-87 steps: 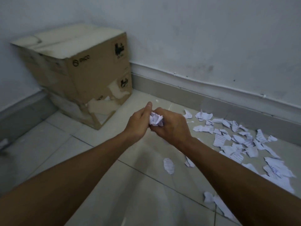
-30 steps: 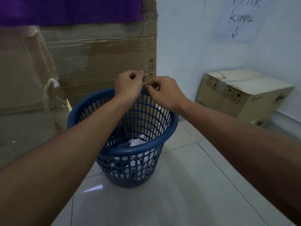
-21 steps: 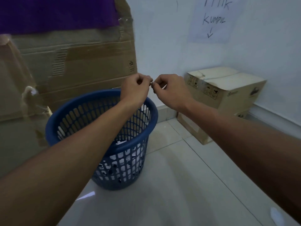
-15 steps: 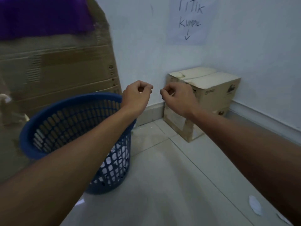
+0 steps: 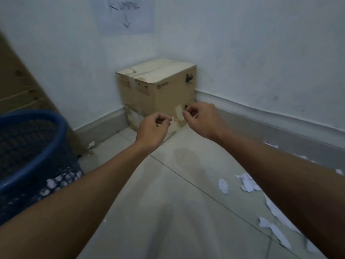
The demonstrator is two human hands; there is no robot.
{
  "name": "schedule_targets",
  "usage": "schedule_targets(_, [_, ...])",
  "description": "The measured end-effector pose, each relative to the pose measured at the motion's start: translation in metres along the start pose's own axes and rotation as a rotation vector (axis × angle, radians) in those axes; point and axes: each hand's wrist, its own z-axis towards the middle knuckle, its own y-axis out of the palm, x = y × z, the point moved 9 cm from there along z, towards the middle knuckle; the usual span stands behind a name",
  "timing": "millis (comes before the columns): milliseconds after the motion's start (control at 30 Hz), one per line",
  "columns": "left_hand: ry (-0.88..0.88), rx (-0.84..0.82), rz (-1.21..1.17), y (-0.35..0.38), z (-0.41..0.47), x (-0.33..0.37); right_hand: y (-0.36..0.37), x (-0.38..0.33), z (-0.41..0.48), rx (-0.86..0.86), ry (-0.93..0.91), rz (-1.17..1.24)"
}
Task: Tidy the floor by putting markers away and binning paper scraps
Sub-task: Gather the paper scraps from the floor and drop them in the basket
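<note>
Both arms are reaching forward over the tiled floor [image 5: 168, 202], toward the cardboard box [image 5: 158, 90] sitting in the wall corner. Left hand [image 5: 152, 128] is hovering just in front of the box's lower face, fingers curled in and thumb meeting forefinger; nothing is showing in the pinch. Right hand [image 5: 202, 118] is hanging just right of it, also in front of the box, fingers curled the same way, pinched on nothing visible. The two hands are staying apart, not touching.

Blue mesh bin [image 5: 33, 156] is standing well left of the box, white scraps showing through its lower wall. Paper scraps [image 5: 248, 183] are lying loose on the floor well right of the box, near the right forearm. A handwritten sheet [image 5: 127, 14] is hanging on the wall above the box, blurred.
</note>
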Motion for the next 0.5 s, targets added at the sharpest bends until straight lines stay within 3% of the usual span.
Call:
schedule_targets(233, [0.010, -0.283, 0.055, 0.122, -0.015, -0.015, -0.015, 0.121, -0.062, 0.008, 0.300, 0.010])
schedule_targets(500, [0.101, -0.615, 0.191, 0.249, -0.058, -0.045, -0.007, 0.212, -0.145, -0.158, 0.490, -0.005])
